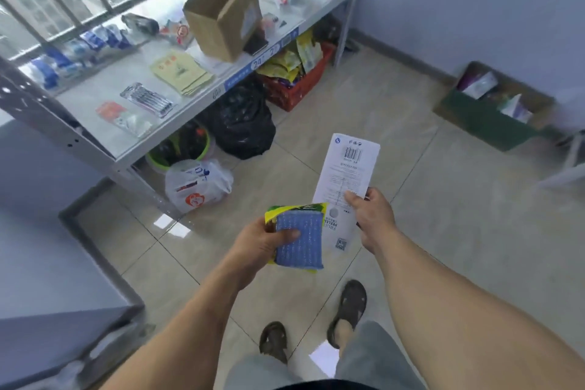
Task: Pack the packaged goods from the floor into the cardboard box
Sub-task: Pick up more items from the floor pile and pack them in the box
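My left hand [258,242] grips a blue sponge pack [299,236] with a yellow-green wrapper, thumb across its front. My right hand [372,217] pinches a long white peeler card [346,174] printed with a barcode, held upright just right of the sponge pack. Both are held above the tiled floor in front of me. An open brown cardboard box [221,14] stands tilted on the white shelf [202,95] ahead, its opening facing up and towards me. Its inside is not visible.
The shelf holds pens, envelopes and small packets. Under it sit a red crate of snacks [297,82], a black bag [242,123], a green bucket [180,150] and a white plastic bag [198,184]. A green box [493,108] stands by the right wall. My feet stand below.
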